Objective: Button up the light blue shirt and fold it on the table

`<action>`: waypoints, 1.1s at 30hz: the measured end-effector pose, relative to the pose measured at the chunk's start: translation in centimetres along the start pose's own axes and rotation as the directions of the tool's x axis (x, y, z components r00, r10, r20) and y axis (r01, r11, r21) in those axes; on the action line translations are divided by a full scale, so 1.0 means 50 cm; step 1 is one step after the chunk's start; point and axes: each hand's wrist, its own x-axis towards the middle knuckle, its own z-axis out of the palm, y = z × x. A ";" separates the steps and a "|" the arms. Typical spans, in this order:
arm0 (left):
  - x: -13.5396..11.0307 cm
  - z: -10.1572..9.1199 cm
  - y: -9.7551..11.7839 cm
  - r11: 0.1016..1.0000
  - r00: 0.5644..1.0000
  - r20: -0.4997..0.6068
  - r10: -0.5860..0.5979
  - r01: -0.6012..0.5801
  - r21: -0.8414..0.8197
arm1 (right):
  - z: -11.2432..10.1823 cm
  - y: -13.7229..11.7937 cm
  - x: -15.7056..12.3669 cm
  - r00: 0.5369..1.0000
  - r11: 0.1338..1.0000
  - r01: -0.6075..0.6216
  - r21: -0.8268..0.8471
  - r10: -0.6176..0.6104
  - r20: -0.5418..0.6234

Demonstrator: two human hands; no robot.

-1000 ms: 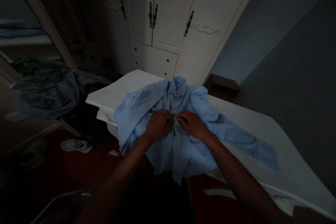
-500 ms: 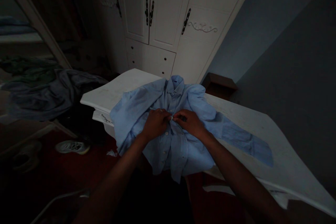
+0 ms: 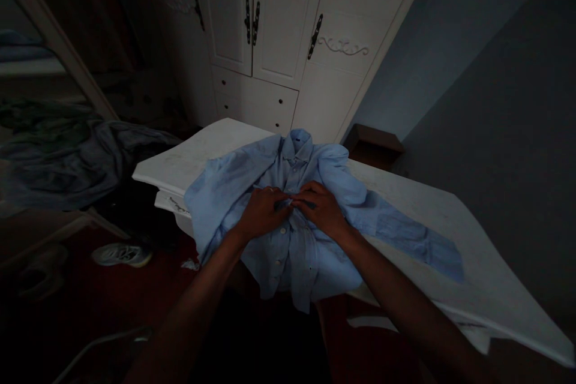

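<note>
A light blue button-up shirt [image 3: 234,183] lies front-up on a white table [image 3: 202,153], collar pointing away from me, its hem hanging over the near edge. One sleeve stretches out to the right across the tabletop. My left hand [image 3: 260,213] and my right hand [image 3: 320,209] meet at the shirt's front placket, below the collar. Both hands are closed, fingertips pinching the fabric at the button line.
A white wardrobe [image 3: 288,24] with dark handles stands behind the table. A heap of grey-blue cloth [image 3: 67,162] lies at the left. A light shoe [image 3: 119,254] sits on the dark red floor. A brown box [image 3: 375,144] is behind the table's far edge.
My hands stay pinched together on the shirt front and have crept slightly up towards the collar. The view has drifted a little to the right.
</note>
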 end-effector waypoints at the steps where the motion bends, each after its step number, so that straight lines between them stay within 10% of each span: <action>1: 0.000 0.001 -0.001 1.000 1.000 0.002 0.004 -0.004 -0.004 | 0.000 0.000 0.000 1.000 1.000 -0.002 -0.008 0.002 0.001; 33: -0.004 0.009 0.006 0.983 0.982 -0.108 -0.156 0.143 -0.118 | -0.014 0.003 0.007 0.994 0.994 0.107 0.025 -0.108 0.016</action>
